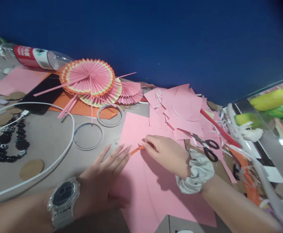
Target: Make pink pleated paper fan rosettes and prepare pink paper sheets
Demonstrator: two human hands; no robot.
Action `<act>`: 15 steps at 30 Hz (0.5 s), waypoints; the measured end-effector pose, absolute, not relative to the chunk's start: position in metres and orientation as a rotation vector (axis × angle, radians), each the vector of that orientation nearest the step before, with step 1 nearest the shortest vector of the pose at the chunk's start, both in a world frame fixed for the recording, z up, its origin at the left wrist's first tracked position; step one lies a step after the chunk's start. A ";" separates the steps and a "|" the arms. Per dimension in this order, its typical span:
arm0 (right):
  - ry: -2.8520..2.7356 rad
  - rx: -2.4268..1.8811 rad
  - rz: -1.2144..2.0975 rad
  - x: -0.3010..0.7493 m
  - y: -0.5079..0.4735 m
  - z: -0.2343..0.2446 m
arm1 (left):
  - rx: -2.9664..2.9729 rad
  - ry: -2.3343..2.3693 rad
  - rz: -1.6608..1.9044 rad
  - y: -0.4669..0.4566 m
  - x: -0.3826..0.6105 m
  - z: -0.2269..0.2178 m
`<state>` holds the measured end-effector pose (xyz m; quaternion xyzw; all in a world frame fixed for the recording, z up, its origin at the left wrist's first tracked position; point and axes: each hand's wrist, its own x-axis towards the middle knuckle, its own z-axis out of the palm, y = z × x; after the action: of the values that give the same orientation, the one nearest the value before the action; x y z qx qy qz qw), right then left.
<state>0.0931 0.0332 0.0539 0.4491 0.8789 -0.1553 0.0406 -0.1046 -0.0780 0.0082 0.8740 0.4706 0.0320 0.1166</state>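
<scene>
A large sheet of pink paper (153,194) lies before me, with a notch cut in its near edge. My left hand (105,176) rests flat over its left side, fingers stretched out, a watch (63,194) on the wrist. Between finger and thumb, my right hand (163,152) pinches one end of a narrow orange paper strip (137,150). The strip's other end meets the left fingertips; whether they press on it I cannot tell. A pale scrunchie (196,171) circles my right wrist. Black-handled scissors (202,142) lie just beyond it, on pink scraps (185,103).
Pleated paper rosettes (93,77) stand at the back beside a plastic bottle (39,57). Two tape rings (100,142) lie left of the sheet. A white cable (72,129) loops round a black bead bracelet (17,142). A phone (43,97) and scraps lie about. Behind rises a blue wall (141,42).
</scene>
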 end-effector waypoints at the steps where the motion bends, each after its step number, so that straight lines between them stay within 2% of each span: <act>1: 2.704 1.406 -0.533 0.096 0.031 0.051 | 2.565 1.391 0.086 -0.078 -0.104 0.009; 7: 2.764 1.560 -0.747 0.105 0.017 0.036 | 2.652 1.464 0.051 -0.079 -0.097 0.020; 15: 2.820 1.592 -0.759 0.104 0.017 0.028 | 2.623 1.522 0.108 -0.062 -0.075 0.013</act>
<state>0.1038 0.0171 0.0281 0.4765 0.8443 -0.2273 -0.0920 -0.0750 -0.0618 0.0125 0.8632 0.5008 0.0355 0.0534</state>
